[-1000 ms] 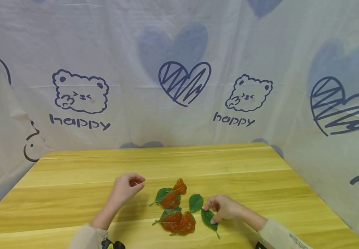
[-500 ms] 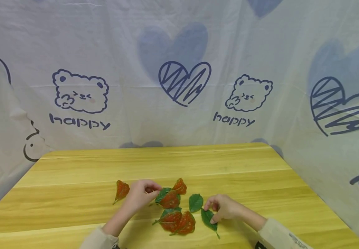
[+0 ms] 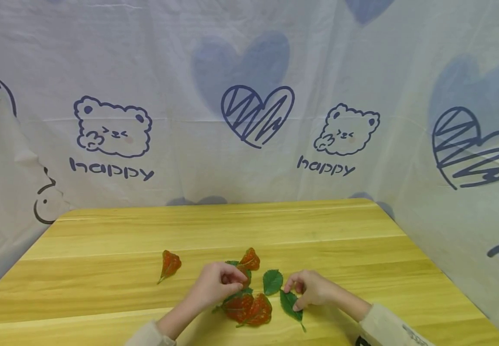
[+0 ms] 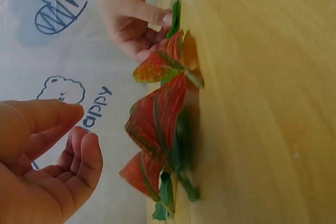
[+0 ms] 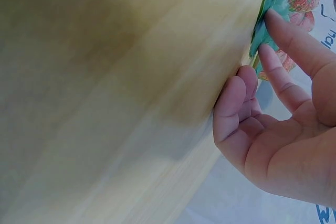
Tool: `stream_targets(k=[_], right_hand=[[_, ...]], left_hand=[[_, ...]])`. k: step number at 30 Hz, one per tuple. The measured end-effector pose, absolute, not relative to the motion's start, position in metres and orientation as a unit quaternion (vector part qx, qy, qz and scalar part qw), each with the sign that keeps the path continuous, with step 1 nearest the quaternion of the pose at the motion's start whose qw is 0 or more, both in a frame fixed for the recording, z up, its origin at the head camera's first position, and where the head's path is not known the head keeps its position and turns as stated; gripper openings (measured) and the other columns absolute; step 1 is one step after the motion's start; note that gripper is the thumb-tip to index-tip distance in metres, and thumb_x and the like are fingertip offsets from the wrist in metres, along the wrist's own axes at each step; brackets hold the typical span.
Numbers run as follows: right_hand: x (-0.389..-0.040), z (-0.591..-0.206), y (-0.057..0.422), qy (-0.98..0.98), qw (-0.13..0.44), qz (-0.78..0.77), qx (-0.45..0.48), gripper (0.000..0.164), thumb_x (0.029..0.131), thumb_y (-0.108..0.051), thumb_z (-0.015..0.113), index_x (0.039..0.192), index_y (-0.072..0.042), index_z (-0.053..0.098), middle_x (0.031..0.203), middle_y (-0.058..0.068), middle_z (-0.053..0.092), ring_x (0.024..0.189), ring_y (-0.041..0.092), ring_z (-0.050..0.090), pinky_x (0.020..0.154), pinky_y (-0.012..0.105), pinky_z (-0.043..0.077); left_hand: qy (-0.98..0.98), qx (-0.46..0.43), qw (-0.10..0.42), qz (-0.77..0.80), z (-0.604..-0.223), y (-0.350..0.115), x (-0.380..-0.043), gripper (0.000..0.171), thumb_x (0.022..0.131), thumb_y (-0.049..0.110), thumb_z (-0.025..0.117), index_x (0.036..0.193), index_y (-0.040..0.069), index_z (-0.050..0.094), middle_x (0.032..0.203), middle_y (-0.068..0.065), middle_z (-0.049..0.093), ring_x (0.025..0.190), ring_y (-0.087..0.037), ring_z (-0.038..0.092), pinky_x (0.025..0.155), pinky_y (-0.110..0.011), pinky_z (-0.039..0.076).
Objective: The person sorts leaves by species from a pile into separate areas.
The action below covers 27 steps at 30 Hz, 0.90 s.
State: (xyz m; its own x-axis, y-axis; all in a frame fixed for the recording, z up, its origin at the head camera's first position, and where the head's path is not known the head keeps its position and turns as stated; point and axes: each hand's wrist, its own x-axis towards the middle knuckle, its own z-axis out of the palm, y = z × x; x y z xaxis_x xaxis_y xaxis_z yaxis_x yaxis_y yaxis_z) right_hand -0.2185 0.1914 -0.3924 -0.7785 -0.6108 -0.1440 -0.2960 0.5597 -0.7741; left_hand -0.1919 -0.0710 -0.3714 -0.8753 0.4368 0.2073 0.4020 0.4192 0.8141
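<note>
My left hand (image 3: pixel 216 284) hovers over a small pile of red leaves. In the left wrist view its thumb and fingertips are apart, with nothing between them. Beneath and beside it lie red leaves (image 4: pixel 159 111) with green edges and stems, and some green leaves show under them. My right hand (image 3: pixel 315 288) rests at a dark green leaf (image 3: pixel 291 307). Thumb and index fingertip touch that leaf at separate spots, while the other fingers curl in. Between the pile and this hand lies another green leaf (image 3: pixel 272 281). The left hand hides part of the pile.
One red leaf (image 3: pixel 171 264) lies alone at the left. All the leaves are on a yellow wood-grain table (image 3: pixel 102 278). A pale cloth (image 3: pixel 180 158) printed with hearts and bears hangs behind it and along the sides.
My left hand has moved right and nearer, from the left of the pile to over it. A red leaf first hidden by that hand now shows at the left. My right hand stays put.
</note>
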Motion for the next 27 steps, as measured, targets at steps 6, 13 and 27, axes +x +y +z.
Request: stream_targets(k=[6, 13, 27], right_hand=[[-0.218, -0.392, 0.191, 0.861, 0.201, -0.385, -0.265, 0.027, 0.065, 0.008, 0.072, 0.088, -0.002, 0.061, 0.070, 0.004, 0.046, 0.063, 0.015, 0.038, 0.053, 0.022, 0.033], [-0.218, -0.392, 0.191, 0.862, 0.196, -0.383, -0.267, 0.027, 0.065, 0.008, 0.073, 0.088, -0.002, 0.061, 0.070, 0.004, 0.046, 0.063, 0.015, 0.038, 0.053, 0.022, 0.034], [-0.218, -0.392, 0.191, 0.858, 0.199, -0.387, -0.275, 0.027, 0.065, 0.008, 0.072, 0.087, -0.001, 0.061, 0.068, 0.003, 0.045, 0.062, 0.014, 0.038, 0.053, 0.021, 0.033]], left_hand=[[0.810, 0.265, 0.075, 0.518, -0.371, -0.065, -0.189, 0.017, 0.073, -0.001, 0.070, 0.090, -0.003, 0.068, 0.071, 0.001, 0.056, 0.060, -0.011, 0.050, 0.051, -0.021, 0.044], [0.805, 0.269, 0.109, 0.518, -0.378, -0.058, -0.190, 0.023, 0.072, 0.003, 0.073, 0.094, -0.003, 0.068, 0.068, 0.002, 0.055, 0.056, -0.009, 0.047, 0.048, -0.019, 0.041], [0.812, 0.246, 0.142, 0.510, -0.385, -0.051, -0.189, 0.017, 0.074, 0.002, 0.071, 0.091, 0.001, 0.070, 0.052, -0.002, 0.056, 0.035, -0.006, 0.047, 0.037, -0.026, 0.045]])
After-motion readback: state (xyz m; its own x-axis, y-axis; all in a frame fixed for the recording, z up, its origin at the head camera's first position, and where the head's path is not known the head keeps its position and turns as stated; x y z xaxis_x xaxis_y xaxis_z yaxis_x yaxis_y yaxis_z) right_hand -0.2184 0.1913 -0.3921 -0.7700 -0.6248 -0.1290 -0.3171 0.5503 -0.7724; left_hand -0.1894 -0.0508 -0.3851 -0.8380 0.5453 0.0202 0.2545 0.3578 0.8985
